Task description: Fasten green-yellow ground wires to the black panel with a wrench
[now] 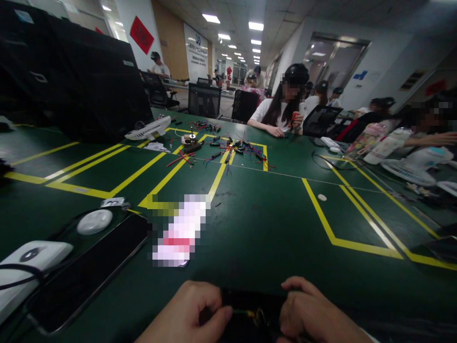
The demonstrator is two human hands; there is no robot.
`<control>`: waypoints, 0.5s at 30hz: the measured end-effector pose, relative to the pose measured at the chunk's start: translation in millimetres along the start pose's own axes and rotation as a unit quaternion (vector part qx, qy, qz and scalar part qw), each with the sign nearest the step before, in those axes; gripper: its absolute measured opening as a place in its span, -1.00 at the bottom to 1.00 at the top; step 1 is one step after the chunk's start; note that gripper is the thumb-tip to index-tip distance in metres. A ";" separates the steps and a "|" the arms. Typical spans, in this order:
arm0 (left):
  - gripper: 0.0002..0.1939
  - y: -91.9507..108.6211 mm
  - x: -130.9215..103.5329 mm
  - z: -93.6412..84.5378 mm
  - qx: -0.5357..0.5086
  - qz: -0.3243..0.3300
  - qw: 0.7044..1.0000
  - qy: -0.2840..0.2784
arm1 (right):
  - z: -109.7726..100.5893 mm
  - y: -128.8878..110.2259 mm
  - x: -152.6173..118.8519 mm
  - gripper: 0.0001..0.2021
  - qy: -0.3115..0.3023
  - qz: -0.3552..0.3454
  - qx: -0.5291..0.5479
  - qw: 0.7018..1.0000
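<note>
Green covers the desk [271, 228], crossed by yellow tape lines. At its near edge both hands are curled together over a small dark part [250, 309]: the left hand [191, 312] pinches a thin green-and-yellow wire [243, 313] between thumb and finger, and the right hand [309, 312] closes on the part's right side. A black phone [89, 271] lies near left, with a white puck [94, 221] just beyond it. Loose coloured wires [232, 150] lie scattered far across the desk, where another person [282, 109] sits.

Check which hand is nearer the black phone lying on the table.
Left. The left hand sits just right of the black phone; the right hand is farther right, beyond the left hand.
</note>
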State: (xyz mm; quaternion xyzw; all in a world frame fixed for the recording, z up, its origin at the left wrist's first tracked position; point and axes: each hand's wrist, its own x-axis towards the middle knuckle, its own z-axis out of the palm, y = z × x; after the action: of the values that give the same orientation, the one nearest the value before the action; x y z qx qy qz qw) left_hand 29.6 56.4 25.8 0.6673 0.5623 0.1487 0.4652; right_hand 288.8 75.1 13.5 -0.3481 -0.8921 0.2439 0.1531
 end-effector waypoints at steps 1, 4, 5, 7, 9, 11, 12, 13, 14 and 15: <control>-0.65 0.1 -0.2 -0.7 0.003 0.001 1.000 0.003 | -1.7 -1.0 1.9 -0.73 -0.007 -0.003 -0.004 1.000; -0.62 -0.6 0.1 -2.1 0.009 0.009 1.000 0.015 | -9.8 -6.3 9.2 -0.72 -0.029 -0.014 -0.012 0.999; -0.61 -1.2 0.7 -2.4 0.009 0.016 1.000 0.008 | -13.8 -9.1 11.8 -0.72 -0.035 -0.018 -0.014 0.999; -0.59 -2.8 2.2 -2.4 0.010 0.028 0.999 -0.012 | -23.2 -16.1 16.6 -0.76 -0.041 -0.017 -0.018 0.999; -0.59 -4.4 3.3 -1.5 0.011 0.033 0.999 -0.014 | -32.5 -23.3 20.3 -0.80 -0.035 -0.010 -0.013 0.999; -0.60 -5.9 3.5 0.2 0.014 0.032 0.999 -0.005 | -39.3 -28.8 21.6 -0.80 -0.032 -0.009 0.007 0.999; -0.61 -6.5 3.4 1.0 0.015 0.033 0.999 -0.003 | -41.4 -30.4 21.1 -0.80 -0.032 -0.009 0.018 0.999; -0.61 -7.1 3.4 1.5 0.015 0.035 0.999 -0.003 | -42.8 -31.2 19.6 -0.79 -0.035 -0.011 0.030 0.999; -0.61 -7.6 3.4 1.6 0.016 0.037 0.999 -0.005 | -43.6 -31.4 17.4 -0.79 -0.034 -0.010 0.042 0.999; -0.61 -7.9 3.6 1.4 0.016 0.038 0.999 -0.008 | -44.2 -31.1 14.5 -0.78 -0.023 0.002 0.057 0.998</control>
State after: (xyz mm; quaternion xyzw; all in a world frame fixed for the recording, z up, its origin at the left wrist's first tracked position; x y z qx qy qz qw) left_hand 27.0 58.5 17.7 0.6967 0.5350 0.1523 0.4531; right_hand 281.0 79.8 68.7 -0.3346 -0.8793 0.3030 0.1515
